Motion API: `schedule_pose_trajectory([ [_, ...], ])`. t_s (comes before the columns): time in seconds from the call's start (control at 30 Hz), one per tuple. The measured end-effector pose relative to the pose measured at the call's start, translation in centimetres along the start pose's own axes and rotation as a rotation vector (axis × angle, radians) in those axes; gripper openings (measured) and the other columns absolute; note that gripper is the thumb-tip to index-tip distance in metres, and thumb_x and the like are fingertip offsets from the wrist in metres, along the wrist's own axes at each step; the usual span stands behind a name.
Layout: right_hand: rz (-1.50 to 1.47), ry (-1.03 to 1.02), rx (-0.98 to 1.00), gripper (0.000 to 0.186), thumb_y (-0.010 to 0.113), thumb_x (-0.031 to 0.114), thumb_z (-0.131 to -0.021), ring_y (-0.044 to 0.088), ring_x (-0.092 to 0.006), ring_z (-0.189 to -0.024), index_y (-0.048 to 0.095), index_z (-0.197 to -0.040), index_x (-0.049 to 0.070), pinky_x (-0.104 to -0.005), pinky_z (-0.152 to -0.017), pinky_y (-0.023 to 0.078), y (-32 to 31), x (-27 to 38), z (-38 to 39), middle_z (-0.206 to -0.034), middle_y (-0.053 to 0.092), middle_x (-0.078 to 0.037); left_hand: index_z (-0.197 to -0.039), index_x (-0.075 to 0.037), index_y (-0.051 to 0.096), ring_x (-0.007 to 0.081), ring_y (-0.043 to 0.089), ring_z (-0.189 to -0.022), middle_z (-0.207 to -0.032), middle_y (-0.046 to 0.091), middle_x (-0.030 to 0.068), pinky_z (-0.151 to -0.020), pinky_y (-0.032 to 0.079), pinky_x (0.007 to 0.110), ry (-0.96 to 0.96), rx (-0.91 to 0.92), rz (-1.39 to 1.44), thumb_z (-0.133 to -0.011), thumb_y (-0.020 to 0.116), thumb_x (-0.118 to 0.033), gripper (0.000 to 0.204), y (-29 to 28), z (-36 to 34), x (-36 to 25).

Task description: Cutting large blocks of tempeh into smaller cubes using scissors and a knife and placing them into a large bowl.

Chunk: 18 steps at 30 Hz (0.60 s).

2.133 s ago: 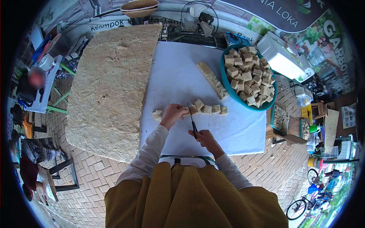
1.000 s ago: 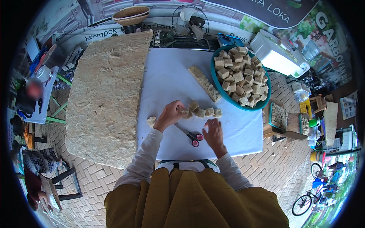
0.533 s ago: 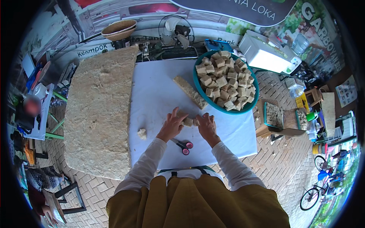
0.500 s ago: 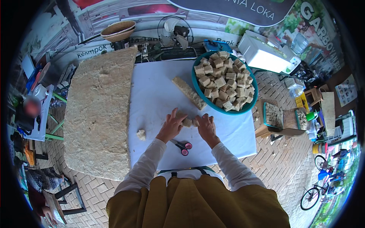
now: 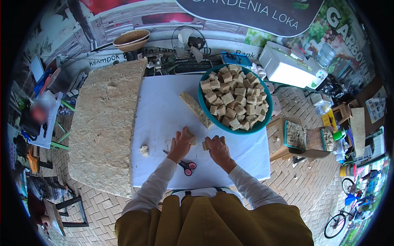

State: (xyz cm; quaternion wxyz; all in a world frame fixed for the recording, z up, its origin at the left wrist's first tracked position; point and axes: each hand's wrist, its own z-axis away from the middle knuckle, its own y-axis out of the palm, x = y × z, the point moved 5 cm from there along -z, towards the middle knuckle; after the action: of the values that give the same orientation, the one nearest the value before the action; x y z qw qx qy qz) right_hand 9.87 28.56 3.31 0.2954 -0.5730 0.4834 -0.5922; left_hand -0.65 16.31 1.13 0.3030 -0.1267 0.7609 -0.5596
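Note:
My left hand [image 5: 180,145] is closed on a tan, fibrous rockwool cube [image 5: 193,142] over the near part of the white-covered table [image 5: 158,102]. Another rockwool cube [image 5: 205,146] sits in the fingers of my right hand [image 5: 219,148], a small gap away from the first. Beyond both hands lies a long rockwool strip [image 5: 196,110], slanting toward a teal tub [image 5: 238,131] heaped with rockwool cubes [image 5: 234,94]. Scissors [image 5: 188,168] with black and pink handles rest below my left hand, their blades partly hidden by it. A small torn scrap [image 5: 144,151] lies to the left.
A large, thick rockwool slab [image 5: 102,127] stretches along the left side of the table. Behind the table stand a fan [image 5: 188,43] and a white box [image 5: 287,65]. A teal tray of cubes [image 5: 295,134] sits off to the right. A person's hand shows at lower left.
My hands, close together on rockwool before, are now farther apart, each with its own cube. The whole view has shifted slightly; the strip, scissors and tub stay in place on the table.

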Motion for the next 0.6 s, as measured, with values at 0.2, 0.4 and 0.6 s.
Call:
schedule_pose_trajectory([
  [0.2, -0.03, -0.268, -0.243, 0.04, 0.062, 0.002, -0.069, 0.051, -0.0314, -0.095, 0.052, -0.107, 0.009, -0.044, -0.073, 0.046, -10.6, 2.3, -1.9, -0.096, 0.054, -0.015, -0.1, -0.019, 0.063, 0.0314, 0.054, -0.091, -0.12, 0.042, 0.0105, -0.07, 0.054, 0.041, -0.016, -0.063, 0.027, -0.066, 0.067, -0.004, 0.038, 0.1, 0.6, 0.7],
  [0.4, 0.215, -0.045, -0.615, 0.029, 0.063, 0.004, -0.069, 0.059, -0.0366, -0.074, 0.056, -0.097, 0.007, -0.042, -0.074, 0.045, -21.2, -8.6, -10.6, -0.079, 0.061, -0.017, -0.1, -0.014, 0.063, 0.0336, 0.054, -0.088, -0.119, 0.042, 0.0122, -0.075, 0.052, 0.042, -0.049, -0.159, 0.089, -0.063, 0.067, 0.0, 0.039, -2.3, 0.9, 1.3],
  [0.6, 0.348, 0.019, -0.323, 0.037, 0.064, 0.009, -0.069, 0.058, -0.0344, -0.092, 0.058, -0.105, 0.01, -0.043, -0.085, 0.041, -18.3, -18.2, -15.8, -0.092, 0.061, -0.02, -0.103, -0.01, 0.061, 0.035, 0.054, -0.1, -0.12, 0.043, 0.0154, -0.085, 0.049, 0.042, 0.007, -0.28, 0.222, -0.064, 0.068, 0.001, 0.042, -10.2, -4.3, -2.8],
])
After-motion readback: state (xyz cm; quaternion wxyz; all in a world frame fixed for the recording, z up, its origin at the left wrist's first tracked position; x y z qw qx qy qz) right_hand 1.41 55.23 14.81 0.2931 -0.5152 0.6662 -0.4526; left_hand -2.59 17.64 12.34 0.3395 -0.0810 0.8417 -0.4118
